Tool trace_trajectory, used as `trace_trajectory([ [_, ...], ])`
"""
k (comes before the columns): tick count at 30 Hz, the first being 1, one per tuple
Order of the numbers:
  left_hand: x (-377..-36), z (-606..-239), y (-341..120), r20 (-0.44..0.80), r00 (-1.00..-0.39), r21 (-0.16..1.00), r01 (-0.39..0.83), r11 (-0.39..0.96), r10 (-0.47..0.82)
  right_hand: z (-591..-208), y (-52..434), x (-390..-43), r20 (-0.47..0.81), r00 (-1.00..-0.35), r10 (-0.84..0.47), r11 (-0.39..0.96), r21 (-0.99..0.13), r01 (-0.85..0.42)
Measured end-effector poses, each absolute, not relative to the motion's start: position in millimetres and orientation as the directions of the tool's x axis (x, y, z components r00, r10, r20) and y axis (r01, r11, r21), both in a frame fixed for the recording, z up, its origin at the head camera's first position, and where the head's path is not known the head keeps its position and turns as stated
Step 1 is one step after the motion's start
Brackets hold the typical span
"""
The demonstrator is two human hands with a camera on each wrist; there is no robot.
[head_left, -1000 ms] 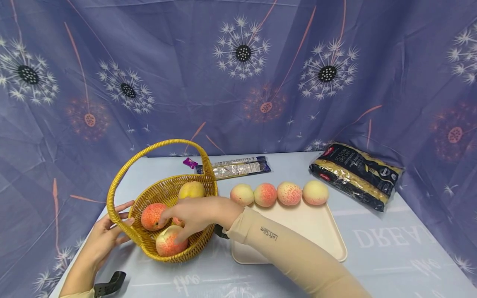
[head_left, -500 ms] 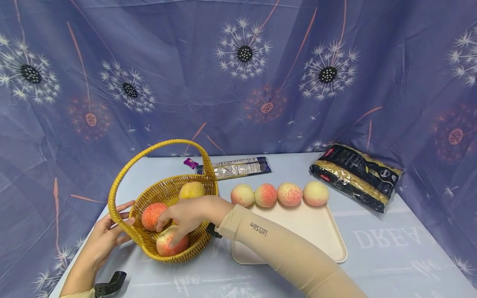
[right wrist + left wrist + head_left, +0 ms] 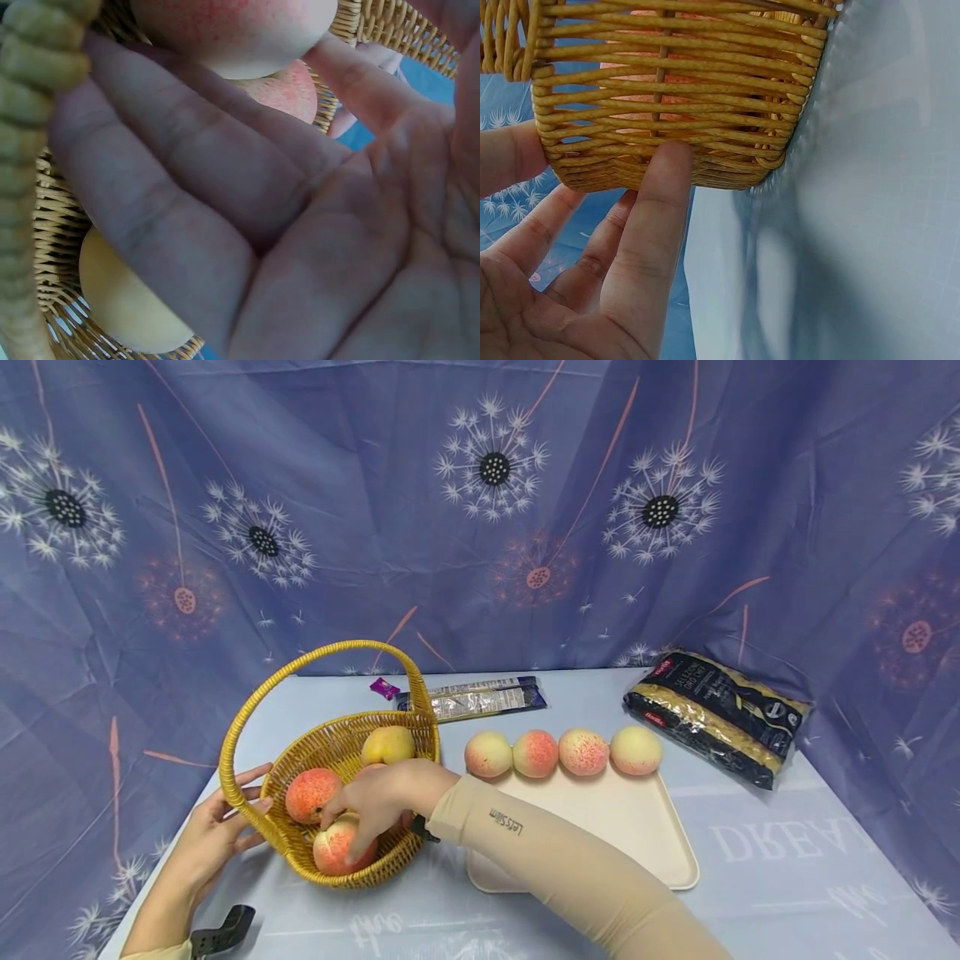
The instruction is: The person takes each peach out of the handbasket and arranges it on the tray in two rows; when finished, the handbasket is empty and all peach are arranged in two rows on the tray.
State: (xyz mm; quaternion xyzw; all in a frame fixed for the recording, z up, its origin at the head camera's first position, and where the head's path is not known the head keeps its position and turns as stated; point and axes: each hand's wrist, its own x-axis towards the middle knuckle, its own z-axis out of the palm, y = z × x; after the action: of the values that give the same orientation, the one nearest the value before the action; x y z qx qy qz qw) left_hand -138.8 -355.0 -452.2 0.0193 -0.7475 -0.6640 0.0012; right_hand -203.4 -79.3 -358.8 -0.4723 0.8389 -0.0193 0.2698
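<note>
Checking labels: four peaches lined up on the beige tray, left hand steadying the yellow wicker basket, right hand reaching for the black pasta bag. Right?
One error. The right hand is not at the black pasta bag; it reaches into the yellow wicker basket, fingers on a pink-speckled peach, as the head view shows. The four peaches on the beige tray and the left hand at the basket are correct.

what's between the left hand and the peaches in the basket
Only the basket's woven wall. In the left wrist view the left hand's fingers press its outside, with peach skin showing through the weave.
</note>
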Motion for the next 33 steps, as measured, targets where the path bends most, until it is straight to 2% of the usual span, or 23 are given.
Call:
trace_trajectory([
  [8,-140,-450,-354,-0.023,-0.999,0.994,-0.026,0.110,-0.028,-360,-84,-202,-0.457,-0.460,-0.761,0.615,-0.284,-0.736],
  [17,-139,-451,-354,-0.018,-1.000,0.995,-0.020,0.099,-0.023,-362,-88,-200,-0.425,-0.449,-0.786,0.558,-0.175,-0.811],
  [21,-138,-452,-354,-0.026,-0.999,0.994,-0.028,0.102,-0.026,-367,-90,-199,-0.432,-0.456,-0.778,0.569,-0.178,-0.803],
  [28,-137,-448,-352,-0.037,-0.999,0.986,-0.042,0.164,-0.034,-375,-89,-202,-0.437,-0.437,-0.786,0.577,-0.263,-0.773],
  [33,-138,-450,-353,-0.028,-0.999,0.990,-0.032,0.136,-0.027,-376,-91,-203,-0.431,-0.438,-0.789,0.573,-0.260,-0.777],
])
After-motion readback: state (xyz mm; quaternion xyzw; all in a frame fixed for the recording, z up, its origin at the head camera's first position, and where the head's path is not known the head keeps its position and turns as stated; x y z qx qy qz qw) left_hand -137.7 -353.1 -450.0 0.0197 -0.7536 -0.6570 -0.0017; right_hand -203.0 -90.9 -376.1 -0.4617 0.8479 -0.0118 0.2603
